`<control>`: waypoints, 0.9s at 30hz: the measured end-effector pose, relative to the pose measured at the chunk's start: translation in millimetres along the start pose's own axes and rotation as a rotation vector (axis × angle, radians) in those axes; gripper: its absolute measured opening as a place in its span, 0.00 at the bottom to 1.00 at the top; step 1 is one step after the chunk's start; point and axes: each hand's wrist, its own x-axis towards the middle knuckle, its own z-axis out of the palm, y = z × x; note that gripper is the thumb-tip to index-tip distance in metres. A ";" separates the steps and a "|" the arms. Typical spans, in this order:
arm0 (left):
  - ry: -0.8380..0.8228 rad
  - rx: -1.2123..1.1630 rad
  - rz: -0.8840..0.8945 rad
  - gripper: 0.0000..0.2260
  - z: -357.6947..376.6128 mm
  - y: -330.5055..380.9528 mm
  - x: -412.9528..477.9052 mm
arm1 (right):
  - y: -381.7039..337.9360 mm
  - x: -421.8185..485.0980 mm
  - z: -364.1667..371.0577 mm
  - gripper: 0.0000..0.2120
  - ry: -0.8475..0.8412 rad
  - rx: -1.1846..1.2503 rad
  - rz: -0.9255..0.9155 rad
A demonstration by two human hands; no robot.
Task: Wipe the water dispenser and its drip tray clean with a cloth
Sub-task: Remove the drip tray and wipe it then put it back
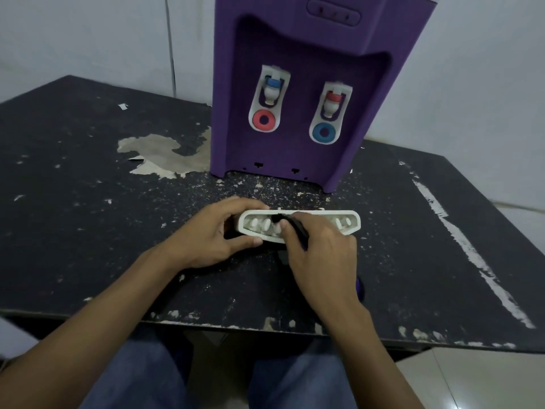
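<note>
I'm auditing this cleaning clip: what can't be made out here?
Head view:
Top of water dispenser: cut off by upper edge.
Middle of drip tray: under right hand and dark cloth; left end under left hand.
A purple object: mostly behind the right wrist.

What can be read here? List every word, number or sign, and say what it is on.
No readable text anywhere.
Dispenser: three small marks on its top panel, too blurred to read.
Blue-capped tap and red-capped tap: colour only, no words.
Tray: no writing.
</note>
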 end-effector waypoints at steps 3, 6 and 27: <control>0.006 0.011 0.009 0.23 0.9 0.4 -0.2 | -16.4 -3.8 4.8 0.13 -0.034 -0.080 0.059; 0.007 0.001 0.020 0.22 1.2 0.2 -1.3 | -27.0 -8.4 11.8 0.13 0.013 -0.101 0.071; 0.009 0.012 0.048 0.23 0.7 -1.2 -1.1 | -23.5 -4.4 17.9 0.08 0.121 0.218 0.137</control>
